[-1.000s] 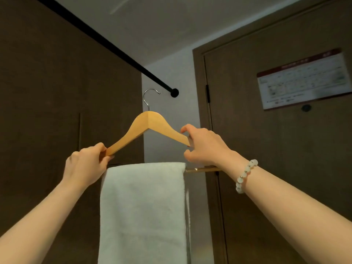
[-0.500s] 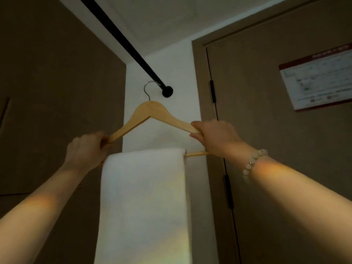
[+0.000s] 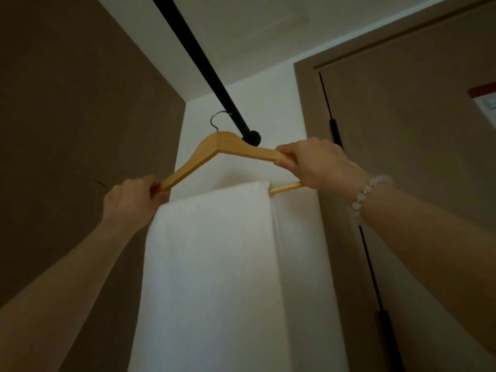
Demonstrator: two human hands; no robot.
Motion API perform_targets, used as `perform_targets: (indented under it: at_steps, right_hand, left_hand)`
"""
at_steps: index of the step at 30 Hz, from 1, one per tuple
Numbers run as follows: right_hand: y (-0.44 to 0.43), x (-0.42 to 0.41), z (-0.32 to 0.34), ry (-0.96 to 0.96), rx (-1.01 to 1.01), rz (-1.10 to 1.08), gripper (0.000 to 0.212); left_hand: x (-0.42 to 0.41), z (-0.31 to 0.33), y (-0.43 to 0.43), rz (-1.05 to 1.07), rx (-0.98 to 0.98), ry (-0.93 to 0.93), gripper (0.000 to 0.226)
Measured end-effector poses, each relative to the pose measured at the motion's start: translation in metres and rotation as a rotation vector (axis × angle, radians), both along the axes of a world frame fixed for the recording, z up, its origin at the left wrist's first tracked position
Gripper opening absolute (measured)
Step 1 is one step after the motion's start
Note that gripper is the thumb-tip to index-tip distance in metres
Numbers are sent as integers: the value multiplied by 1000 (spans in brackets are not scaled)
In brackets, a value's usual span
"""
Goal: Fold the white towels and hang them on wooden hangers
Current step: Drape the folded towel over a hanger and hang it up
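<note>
Both hands, left hand and right hand, gripped the wooden hanger, its hook beside the black rail. A tilt might slide the folded white towel off its bar.

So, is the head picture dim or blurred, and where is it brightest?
Head view: dim overall, brown wall panels nearly black; brightest on the folded white towel and white ceiling; wide-angle lens bends the black metal rail; mild softness, no glare.
</note>
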State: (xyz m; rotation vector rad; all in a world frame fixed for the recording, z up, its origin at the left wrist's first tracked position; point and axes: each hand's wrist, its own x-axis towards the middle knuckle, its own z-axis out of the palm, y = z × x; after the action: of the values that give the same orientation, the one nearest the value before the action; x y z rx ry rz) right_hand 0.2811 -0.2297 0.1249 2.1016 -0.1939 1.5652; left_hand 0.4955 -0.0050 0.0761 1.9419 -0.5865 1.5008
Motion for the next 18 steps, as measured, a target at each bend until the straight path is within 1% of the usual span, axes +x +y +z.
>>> perform_targets:
  at_steps: [4,9,13,18]
  right_hand:
    - [-10,27,20,11,6,6,23]
    - [-20,51,40,3,5,29,26]
    - [-24,58,52,-32,2,18,26]
    - [-24,73,70,-59,-19,18,29]
  left_hand:
    - [21,17,-10,42,-3,30,23]
    - [41,39,-22,82,-50,41,29]
    - [52,58,-32,45,-100,16,30]
    - [56,70,-35,11,-165,31,28]
